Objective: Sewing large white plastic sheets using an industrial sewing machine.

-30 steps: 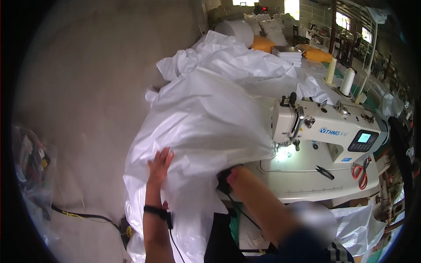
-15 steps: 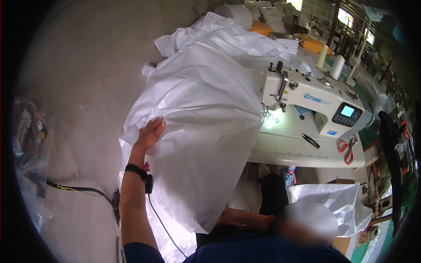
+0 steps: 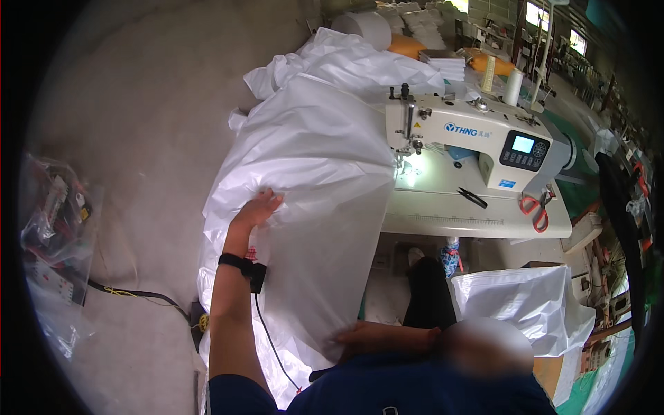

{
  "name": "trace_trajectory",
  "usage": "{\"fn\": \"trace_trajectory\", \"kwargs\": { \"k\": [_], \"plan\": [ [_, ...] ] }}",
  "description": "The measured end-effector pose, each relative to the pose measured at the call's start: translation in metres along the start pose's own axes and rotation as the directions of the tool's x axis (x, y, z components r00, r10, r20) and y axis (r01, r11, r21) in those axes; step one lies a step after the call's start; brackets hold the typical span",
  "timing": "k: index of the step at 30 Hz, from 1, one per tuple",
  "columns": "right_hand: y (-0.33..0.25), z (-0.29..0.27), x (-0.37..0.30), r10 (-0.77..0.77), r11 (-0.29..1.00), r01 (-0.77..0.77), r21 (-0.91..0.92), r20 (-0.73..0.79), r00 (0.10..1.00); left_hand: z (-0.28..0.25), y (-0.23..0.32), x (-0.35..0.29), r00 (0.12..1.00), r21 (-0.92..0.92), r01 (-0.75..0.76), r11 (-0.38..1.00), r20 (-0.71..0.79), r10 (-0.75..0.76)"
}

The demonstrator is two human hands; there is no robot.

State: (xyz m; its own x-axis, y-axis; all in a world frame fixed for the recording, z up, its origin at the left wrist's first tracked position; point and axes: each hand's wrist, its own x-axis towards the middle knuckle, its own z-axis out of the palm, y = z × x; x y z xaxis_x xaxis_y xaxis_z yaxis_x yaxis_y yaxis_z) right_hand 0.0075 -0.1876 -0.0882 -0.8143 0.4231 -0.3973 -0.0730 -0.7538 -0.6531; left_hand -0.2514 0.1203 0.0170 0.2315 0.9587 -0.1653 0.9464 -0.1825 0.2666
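Note:
A large white plastic-like sheet (image 3: 325, 228) hangs in folds on the left of a white sewing machine (image 3: 456, 128). Its right edge lies at the needle area, lit by the machine's lamp. My left hand (image 3: 263, 207) rests on the sheet, fingers laid along its surface and holding nothing. Down at the sheet's lower corner, near my body, is my right hand (image 3: 351, 337); its fingers are blurred and partly lost against the sheet, so their grip cannot be told. A black strap with a small box (image 3: 257, 277) sits on my left wrist.
Black thread snips (image 3: 473, 198) and red-handled scissors (image 3: 537, 211) lie on the machine table (image 3: 443, 225). Two thread cones (image 3: 512, 86) stand behind the machine. Another white sheet (image 3: 515, 304) hangs at lower right. Clear bags (image 3: 59, 221) and a black cable (image 3: 138, 294) are on the floor.
The view has shifted, with the machine now farther left and higher. My left hand has moved with the sheet toward the needle area. My right hand shows more at the sheet's corner.

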Motion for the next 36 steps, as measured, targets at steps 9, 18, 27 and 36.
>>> {"fn": "trace_trajectory", "kwargs": {
  "k": [9,18,27,36],
  "plan": [
    [0.046,-0.02,-0.012,-0.157,0.987,0.159,-0.022,-0.329,0.931,0.11,0.128,-0.176,0.684,0.176,-0.378,0.909,-0.608,0.403],
    [0.049,-0.016,0.002,-0.224,0.937,0.323,0.132,-0.485,0.846,0.198,0.101,-0.24,0.869,-0.054,-0.445,0.894,-0.27,0.416],
    [0.026,-0.004,-0.01,-0.505,0.796,0.214,-0.566,-0.425,0.751,0.163,0.135,-0.299,0.908,-0.179,-0.402,0.898,0.05,0.416],
    [0.037,-0.003,-0.01,-0.436,0.839,0.186,-0.511,-0.427,0.792,0.167,-0.008,-0.221,0.68,0.207,0.217,0.954,-0.733,0.005]
  ]
}}
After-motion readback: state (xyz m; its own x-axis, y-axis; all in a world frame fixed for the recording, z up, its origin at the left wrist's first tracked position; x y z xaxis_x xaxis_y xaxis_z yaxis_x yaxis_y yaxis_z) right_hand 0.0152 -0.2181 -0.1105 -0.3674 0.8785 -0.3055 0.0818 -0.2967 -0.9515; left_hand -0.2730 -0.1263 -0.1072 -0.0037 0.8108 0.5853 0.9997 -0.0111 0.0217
